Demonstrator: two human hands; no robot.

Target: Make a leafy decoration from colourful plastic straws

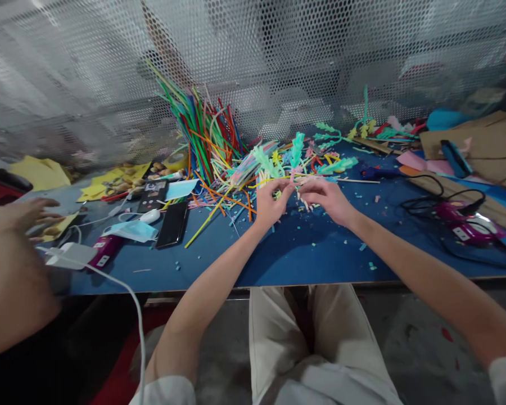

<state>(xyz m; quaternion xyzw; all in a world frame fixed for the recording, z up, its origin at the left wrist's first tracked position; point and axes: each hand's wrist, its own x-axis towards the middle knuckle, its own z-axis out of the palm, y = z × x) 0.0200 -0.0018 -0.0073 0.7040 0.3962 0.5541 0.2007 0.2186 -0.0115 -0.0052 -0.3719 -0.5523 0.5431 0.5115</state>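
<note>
Over the middle of the blue table (219,264), my left hand (273,201) and my right hand (326,198) meet with fingers pinched. Between their fingertips is a small pink craft stem (292,176), which looks like a pipe cleaner; its lower part is hidden by the fingers. A teal leafy piece (297,149) rises just above it, and I cannot tell whether the two are joined. Pale green leafy pieces (267,162) lie behind my left hand. To the right of them, another green leafy piece (341,165) rests behind my right hand.
Bundled coloured stems (204,135) stand against the perforated metal panel (320,67). Left are a phone (172,225), a face mask (132,229), a white charger (71,255) and another person's hand (25,216). Right are a black cable (421,197), a purple power strip (468,225) and cardboard (484,146).
</note>
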